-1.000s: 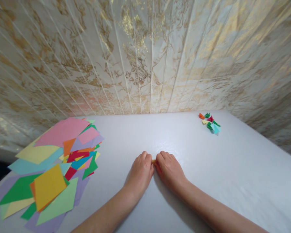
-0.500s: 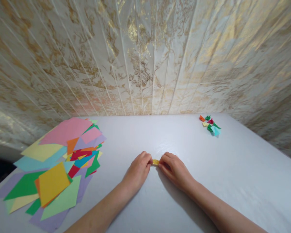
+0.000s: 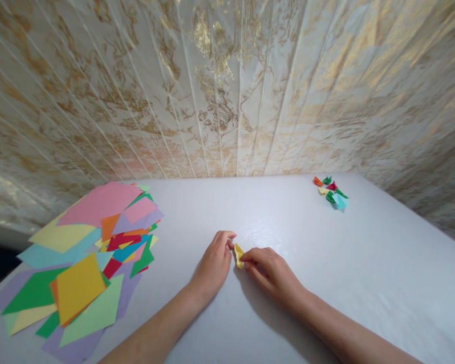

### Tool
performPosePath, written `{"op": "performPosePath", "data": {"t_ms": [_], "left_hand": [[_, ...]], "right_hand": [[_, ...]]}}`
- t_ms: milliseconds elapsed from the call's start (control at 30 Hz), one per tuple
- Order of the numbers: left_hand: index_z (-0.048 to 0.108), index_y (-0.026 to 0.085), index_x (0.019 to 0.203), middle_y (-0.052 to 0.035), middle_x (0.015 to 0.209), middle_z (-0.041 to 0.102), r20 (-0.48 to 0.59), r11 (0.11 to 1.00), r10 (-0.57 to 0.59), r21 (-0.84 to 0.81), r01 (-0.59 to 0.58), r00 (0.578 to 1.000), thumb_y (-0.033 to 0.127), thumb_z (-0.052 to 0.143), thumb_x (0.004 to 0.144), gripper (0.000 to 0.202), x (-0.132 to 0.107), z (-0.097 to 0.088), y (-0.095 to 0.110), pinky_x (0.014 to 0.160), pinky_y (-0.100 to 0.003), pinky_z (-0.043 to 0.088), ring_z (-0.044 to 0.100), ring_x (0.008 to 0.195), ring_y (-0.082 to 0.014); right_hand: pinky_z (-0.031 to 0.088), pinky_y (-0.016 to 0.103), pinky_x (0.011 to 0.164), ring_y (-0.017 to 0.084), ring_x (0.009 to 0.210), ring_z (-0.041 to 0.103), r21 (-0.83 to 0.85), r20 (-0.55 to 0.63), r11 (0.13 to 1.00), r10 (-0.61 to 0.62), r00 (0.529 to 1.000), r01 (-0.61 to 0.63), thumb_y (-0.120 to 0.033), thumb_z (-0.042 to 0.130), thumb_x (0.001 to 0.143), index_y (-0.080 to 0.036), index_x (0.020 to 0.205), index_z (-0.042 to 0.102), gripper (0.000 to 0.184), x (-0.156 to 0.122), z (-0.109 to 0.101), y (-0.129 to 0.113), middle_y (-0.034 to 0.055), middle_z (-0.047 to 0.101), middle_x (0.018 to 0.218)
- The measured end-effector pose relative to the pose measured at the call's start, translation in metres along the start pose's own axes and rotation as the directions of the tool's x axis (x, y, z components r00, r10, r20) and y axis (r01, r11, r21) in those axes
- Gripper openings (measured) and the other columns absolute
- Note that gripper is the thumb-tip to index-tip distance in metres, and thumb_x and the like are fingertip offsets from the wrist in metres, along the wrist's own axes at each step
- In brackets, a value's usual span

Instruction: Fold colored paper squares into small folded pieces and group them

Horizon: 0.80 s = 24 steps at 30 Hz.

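A small folded yellow paper piece stands between my two hands near the middle of the white table. My right hand pinches its lower end with thumb and forefinger. My left hand rests on the table with curled fingers, its fingertips touching the upper end of the piece.
A heap of coloured paper squares covers the table's left side. A small cluster of folded coloured paper pieces lies at the far right. A gold-veined wall rises behind the table's back edge.
The yellow piece, lying flat and mostly hidden between my fingertips before, is turned upright and shows more. My right hand has drawn back slightly toward me.
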<state>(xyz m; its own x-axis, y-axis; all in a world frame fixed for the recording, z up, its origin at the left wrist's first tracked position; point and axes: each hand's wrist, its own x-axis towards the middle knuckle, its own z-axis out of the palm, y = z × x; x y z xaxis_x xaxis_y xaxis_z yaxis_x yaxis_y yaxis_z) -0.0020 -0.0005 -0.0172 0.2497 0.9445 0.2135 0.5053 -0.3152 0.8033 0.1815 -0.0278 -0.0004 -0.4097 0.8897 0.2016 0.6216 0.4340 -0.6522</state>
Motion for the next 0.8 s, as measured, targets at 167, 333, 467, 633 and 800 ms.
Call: {"op": "performPosePath", "data": {"t_ms": [167, 333, 467, 633, 800], "left_hand": [[0.050, 0.022, 0.093, -0.0034, 0.097, 0.056, -0.046, 0.991, -0.023, 0.128, 0.029, 0.999, 0.007, 0.042, 0.089, 0.017, -0.004, -0.004, 0.015, 0.086, -0.034, 0.049, 0.059, 0.093, -0.0179], [0.049, 0.022, 0.086, -0.0016, 0.093, 0.056, 0.074, 0.921, -0.032, 0.390, 0.001, 0.997, 0.022, 0.061, 0.086, 0.011, -0.016, 0.000, 0.032, 0.081, -0.037, 0.046, 0.055, 0.090, -0.0218], [0.051, 0.022, 0.092, -0.0024, 0.098, 0.058, 0.125, 0.881, -0.004, 0.469, -0.055, 0.992, 0.015, 0.060, 0.085, 0.013, -0.018, 0.004, 0.028, 0.084, -0.039, 0.043, 0.053, 0.094, -0.0234], [0.052, 0.023, 0.092, -0.0007, 0.100, 0.061, 0.166, 0.920, 0.041, 0.378, -0.102, 0.985, 0.003, 0.051, 0.084, 0.022, -0.013, 0.003, 0.019, 0.087, -0.037, 0.042, 0.053, 0.097, -0.0212], [0.051, 0.024, 0.096, -0.0017, 0.103, 0.059, 0.165, 0.931, 0.069, 0.344, -0.123, 0.984, -0.002, 0.045, 0.081, 0.030, -0.013, 0.003, 0.020, 0.088, -0.037, 0.043, 0.053, 0.099, -0.0213]], "right_hand": [[0.044, 0.027, 0.072, 0.016, 0.077, 0.058, -0.019, -0.094, 0.996, 0.089, 0.992, -0.091, -0.007, 0.046, 0.084, -0.022, 0.094, 0.061, 0.023, 0.003, -0.004, 0.012, 0.0020, 0.064, 0.088], [0.046, 0.028, 0.076, 0.016, 0.081, 0.059, -0.062, -0.057, 0.998, 0.019, 0.998, -0.023, -0.001, 0.046, 0.083, -0.022, 0.094, 0.061, 0.028, 0.005, -0.005, 0.011, 0.0034, 0.062, 0.096], [0.048, 0.029, 0.080, 0.017, 0.088, 0.061, -0.100, -0.071, 0.995, -0.021, 0.997, 0.013, 0.003, 0.048, 0.081, -0.022, 0.096, 0.060, 0.032, 0.005, -0.004, 0.008, 0.0047, 0.062, 0.103], [0.049, 0.033, 0.087, 0.019, 0.100, 0.061, -0.194, -0.084, 0.980, -0.069, 0.994, 0.052, 0.004, 0.052, 0.078, -0.022, 0.094, 0.062, 0.032, 0.005, -0.002, 0.008, 0.0071, 0.062, 0.114], [0.049, 0.034, 0.086, 0.019, 0.099, 0.061, -0.231, -0.064, 0.971, -0.077, 0.995, 0.060, 0.001, 0.055, 0.079, -0.022, 0.092, 0.062, 0.027, 0.005, 0.001, 0.009, 0.0068, 0.063, 0.114]]}}
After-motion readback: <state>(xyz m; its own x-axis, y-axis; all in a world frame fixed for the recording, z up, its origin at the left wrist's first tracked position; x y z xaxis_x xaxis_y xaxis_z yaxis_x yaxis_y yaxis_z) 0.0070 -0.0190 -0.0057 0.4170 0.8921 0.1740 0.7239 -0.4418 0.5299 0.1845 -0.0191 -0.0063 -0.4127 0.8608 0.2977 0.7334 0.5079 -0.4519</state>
